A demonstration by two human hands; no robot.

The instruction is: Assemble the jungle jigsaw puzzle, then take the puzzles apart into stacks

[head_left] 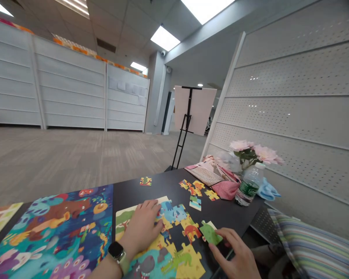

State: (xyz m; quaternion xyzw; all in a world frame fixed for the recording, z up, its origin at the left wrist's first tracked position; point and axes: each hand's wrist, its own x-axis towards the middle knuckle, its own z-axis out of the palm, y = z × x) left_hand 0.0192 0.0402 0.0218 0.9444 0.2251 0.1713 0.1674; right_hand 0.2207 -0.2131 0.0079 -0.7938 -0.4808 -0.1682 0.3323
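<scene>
A partly assembled jigsaw puzzle [186,263] with a hippo and a crocodile lies on the dark table in front of me. My left hand [144,224], with a watch on its wrist, rests flat on the puzzle's left part, fingers stretched out. At the puzzle's right side my right hand [232,252] pinches a green puzzle piece [211,232] between thumb and fingers. A pale piece edge shows just behind the green one. Loose puzzle pieces [196,189] lie farther back, with a blue-and-green piece [195,202] nearer and a single piece [145,181] off to the left.
A finished sea-animal puzzle [61,232] covers the table's left side. At the back right stand a water bottle [250,184], a pink pouch [223,184], pink flowers [256,151] and a blue cloth [268,190]. A striped cushion [322,240] is at the right.
</scene>
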